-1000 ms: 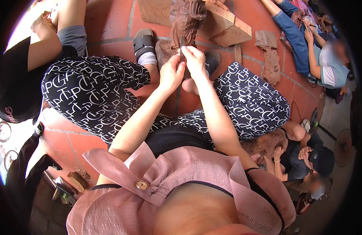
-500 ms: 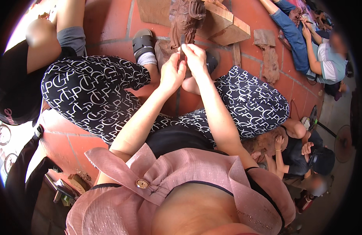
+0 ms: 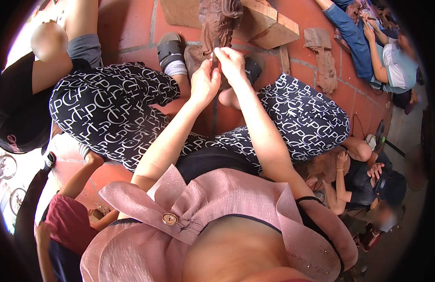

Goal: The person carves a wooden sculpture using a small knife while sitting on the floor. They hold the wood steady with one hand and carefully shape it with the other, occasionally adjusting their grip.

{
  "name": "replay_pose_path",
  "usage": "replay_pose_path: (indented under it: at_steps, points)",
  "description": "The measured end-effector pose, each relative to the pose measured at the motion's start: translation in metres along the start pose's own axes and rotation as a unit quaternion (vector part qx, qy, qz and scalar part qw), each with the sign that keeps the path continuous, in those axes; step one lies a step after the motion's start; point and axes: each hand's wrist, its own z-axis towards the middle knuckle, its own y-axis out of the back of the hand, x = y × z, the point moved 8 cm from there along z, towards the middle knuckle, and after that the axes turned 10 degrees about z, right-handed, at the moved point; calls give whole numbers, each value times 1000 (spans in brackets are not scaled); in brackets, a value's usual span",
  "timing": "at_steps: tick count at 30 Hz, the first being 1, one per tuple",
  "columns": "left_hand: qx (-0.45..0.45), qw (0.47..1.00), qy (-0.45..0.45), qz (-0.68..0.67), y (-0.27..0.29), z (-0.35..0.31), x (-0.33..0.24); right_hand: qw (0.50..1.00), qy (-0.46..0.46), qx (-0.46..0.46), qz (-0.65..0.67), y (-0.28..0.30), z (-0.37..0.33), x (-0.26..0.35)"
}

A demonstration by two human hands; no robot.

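My left hand (image 3: 204,83) and my right hand (image 3: 230,63) are closed together around a slim, dark, flat-bladed tool (image 3: 216,49). Its upper end points away from me and meets the lower part of a reddish-brown carved wooden figure (image 3: 219,23). Deep folds and curls are cut into that carving, which stands between my feet at the top of the view and runs out of the picture. Whether the tool is a file or a chisel I cannot tell. My fingers hide most of its lower part.
Pale wooden blocks (image 3: 274,29) lie behind the carving. Another rough carved piece (image 3: 324,63) rests on the red tiled floor to the right. Co-workers sit at the right, and a person in a dark red top (image 3: 69,221) is at lower left. A sandal (image 3: 171,50) is on my left foot.
A person in a dark red top has come into view at lower left. Both hands and the tool have shifted slightly left, with more of the blade showing against the carving.
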Motion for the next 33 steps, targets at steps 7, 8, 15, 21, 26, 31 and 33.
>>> replay_pose_path:
  at_steps: [7,8,15,21,26,31,33]
  points:
    - [-69,994,-81,35,7,-9,-8,997,-71,16,23,-2,-9,-4]
    - [-67,993,-83,53,6,0,-7,999,8,-11,36,-1,-2,-2]
    - [51,995,59,-60,-2,-5,4,997,-77,12,-22,-1,-2,-8]
    - [87,986,96,-107,-5,-7,4,993,1,13,-114,1,1,-7]
    - [40,995,40,-77,2,-20,-2,997,-78,6,2,-2,-13,-21]
    - [-29,998,-62,14,7,-3,-16,992,89,-50,-76,5,-26,35]
    - [-32,997,-64,4,8,-1,-23,994,88,-58,-41,7,-26,33]
